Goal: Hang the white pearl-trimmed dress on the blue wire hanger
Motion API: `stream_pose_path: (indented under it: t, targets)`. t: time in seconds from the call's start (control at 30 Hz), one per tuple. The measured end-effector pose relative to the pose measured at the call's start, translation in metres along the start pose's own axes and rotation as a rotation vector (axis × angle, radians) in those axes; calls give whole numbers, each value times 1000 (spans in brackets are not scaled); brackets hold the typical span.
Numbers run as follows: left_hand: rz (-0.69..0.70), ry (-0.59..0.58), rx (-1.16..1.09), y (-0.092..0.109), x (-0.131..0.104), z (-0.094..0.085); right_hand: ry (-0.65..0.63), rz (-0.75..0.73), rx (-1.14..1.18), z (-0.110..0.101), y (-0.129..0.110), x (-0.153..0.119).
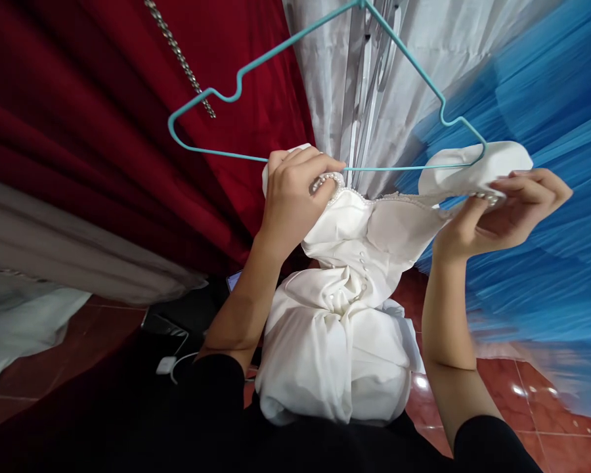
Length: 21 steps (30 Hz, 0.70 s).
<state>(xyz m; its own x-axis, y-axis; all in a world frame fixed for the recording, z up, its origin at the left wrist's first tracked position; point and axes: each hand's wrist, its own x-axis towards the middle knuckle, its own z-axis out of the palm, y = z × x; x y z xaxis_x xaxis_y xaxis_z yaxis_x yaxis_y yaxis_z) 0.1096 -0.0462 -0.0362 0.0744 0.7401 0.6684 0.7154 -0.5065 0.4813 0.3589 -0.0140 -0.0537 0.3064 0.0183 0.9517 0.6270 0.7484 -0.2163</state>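
Observation:
A white dress (335, 355) with pearl trim along its neckline lies bunched across my lap, its bodice lifted in front of me. My left hand (300, 190) is closed on the bodice's left edge, against the bottom bar of a light blue hanger (384, 169). At the other side my right hand (507, 203) pinches the pearl-edged strap between thumb and fingers. The right corner of the hanger sits in the strap's white fabric loop, while its left corner shows bare. The hanger's hook is out of view at the top.
Dark red gowns (79, 131) hang at the left, one with a beaded strip (177, 56). White fabric (320, 72) and metal poles stand behind the hanger. Blue tulle (561, 230) hangs at the right. A white charger (166, 365) with cable lies near a black bag. Red tiles (561, 407) cover the floor.

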Motion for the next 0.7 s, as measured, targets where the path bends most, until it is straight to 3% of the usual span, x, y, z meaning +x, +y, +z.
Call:
stream_pose_path:
  t: [0.2, 0.33, 0.4, 0.53, 0.7]
  targets:
    - [23, 12, -23, 2, 0, 1, -533, -45, 141, 13, -45, -5]
    - [40, 32, -51, 2, -2, 3, -892, 93, 195, 21, -47, -9]
    - [60, 32, -85, 2, -2, 7, -895, 120, 199, 22, -41, -10]
    - [131, 66, -177, 3, -2, 15, -742, 131, 187, 24, -31, -9]
    - [99, 414, -68, -17, -21, 18, -712, 178, 111, 27, -30, -5]
